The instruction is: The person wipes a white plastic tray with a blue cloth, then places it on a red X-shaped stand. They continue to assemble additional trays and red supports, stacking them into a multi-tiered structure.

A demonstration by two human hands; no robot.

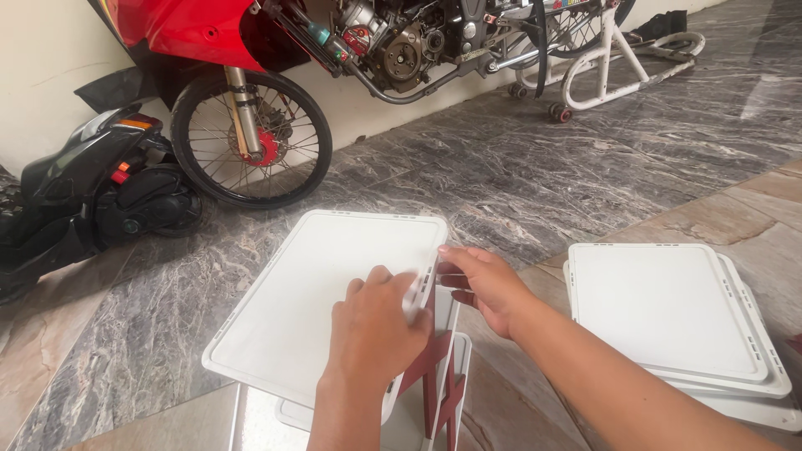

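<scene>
We are looking down at both of our hands working on a white plastic panel (317, 301), a flat rectangular piece with rounded corners and a raised rim, which is sitting tilted above the marbled stone floor (535, 175). Our left hand (372, 330) is lying on the panel's right edge with the fingers curling over the rim and pinching it, so it is closing on the panel rather than spreading flat. Our right hand (480, 284) is coming in from the right side, fingers half bent and pressing against the same edge of the panel just beside the left hand; the fingertips are touching the rim, though we cannot tell how firmly they are gripping it. Under the panel, dark red cross-braced struts (439, 376) are showing, and they are standing upright beneath its right edge, next to another white piece lower down.

To the right, well apart from the hands, a stack of similar white panels (677, 317) is lying flat on the floor. Behind the work, a red motorcycle (251, 50) is standing against the pale wall, its spoked front wheel (251, 138) near the far edge of the panel. A black scooter part (92, 200) is resting at the left, and a white paddock stand (601, 58) is sitting at the upper right.
</scene>
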